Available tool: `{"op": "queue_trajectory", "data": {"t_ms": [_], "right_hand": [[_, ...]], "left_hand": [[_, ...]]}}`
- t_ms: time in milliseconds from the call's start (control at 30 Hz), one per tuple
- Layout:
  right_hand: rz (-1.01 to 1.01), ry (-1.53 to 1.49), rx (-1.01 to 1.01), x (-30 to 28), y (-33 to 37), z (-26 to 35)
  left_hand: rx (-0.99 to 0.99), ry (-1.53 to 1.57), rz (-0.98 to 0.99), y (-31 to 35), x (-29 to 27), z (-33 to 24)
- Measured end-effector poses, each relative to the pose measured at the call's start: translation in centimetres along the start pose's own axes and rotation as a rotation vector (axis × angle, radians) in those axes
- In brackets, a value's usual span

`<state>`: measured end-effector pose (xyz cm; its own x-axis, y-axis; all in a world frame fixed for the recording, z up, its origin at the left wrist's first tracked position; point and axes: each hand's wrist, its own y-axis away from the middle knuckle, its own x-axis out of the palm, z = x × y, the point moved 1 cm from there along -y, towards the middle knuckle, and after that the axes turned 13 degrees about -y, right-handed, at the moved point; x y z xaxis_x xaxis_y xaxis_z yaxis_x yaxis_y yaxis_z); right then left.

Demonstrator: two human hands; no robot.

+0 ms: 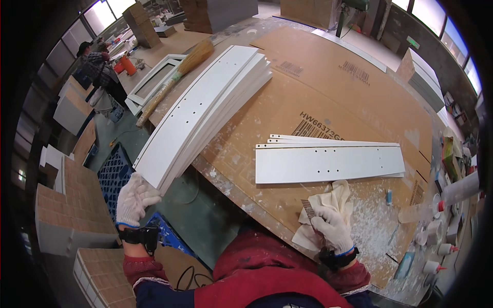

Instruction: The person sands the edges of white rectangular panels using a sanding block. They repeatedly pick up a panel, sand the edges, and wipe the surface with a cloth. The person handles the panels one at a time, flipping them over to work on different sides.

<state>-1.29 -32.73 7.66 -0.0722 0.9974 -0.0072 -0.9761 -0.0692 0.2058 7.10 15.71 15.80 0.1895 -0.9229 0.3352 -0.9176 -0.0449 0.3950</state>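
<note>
Gripping a toothed tool [308, 209] in the gloved right hand [331, 228], right of the lower middle of the frame. Can make out the row of teeth, but little of the shank, mostly covered by the glove. Can see a crumpled cloth [336, 196] around and under that hand, with its middle hidden. Touching the lower end of a tall stack [200, 102] of white boards with the gloved left hand [134, 197], at lower left. Cannot tell whether clamping the stack or merely steadying it, for want of a clear view of the fingertips against the white edges. Can follow the stack up to the upper middle, but with only the top board's holed face in full view; cannot count the rest.

Right of centre, can see a smaller pile [328, 167] of white boards, with the lower ones mostly covered, on cardboard [380, 110]. Below it, can see white flakes [372, 218], too fine to separate. Near the right edge, can see bottles [421, 211] half lost in clutter. At upper left, can see a broom [163, 100] partly covering a pale frame [134, 102] and, farther left, a dim co-worker [100, 72].
</note>
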Motion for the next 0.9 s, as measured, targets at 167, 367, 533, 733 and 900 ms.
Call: {"op": "queue_trajectory", "data": {"t_ms": [167,367,533,733,900], "right_hand": [[-0.091,-0.306,0.165,-0.5,0.3,-0.3],[-0.180,-0.320,0.131,-0.6,-1.2,1.0],[-0.258,0.068,-0.003,-4.2,-4.0,0.9],[-0.562,0.173,-0.130,-12.8,-7.8,-1.5],[-0.597,-0.025,-0.082,-12.8,-7.9,-2.7]], "left_hand": [[0.360,-0.332,-0.319,6.0,0.7,-2.9],[-0.040,-0.545,0.339,1.4,10.0,7.9],[0.155,-1.059,0.109,-8.4,13.8,16.4],[0.124,-1.159,0.139,-10.1,20.0,16.4],[0.016,-0.806,0.176,-9.7,20.0,17.3]]}}
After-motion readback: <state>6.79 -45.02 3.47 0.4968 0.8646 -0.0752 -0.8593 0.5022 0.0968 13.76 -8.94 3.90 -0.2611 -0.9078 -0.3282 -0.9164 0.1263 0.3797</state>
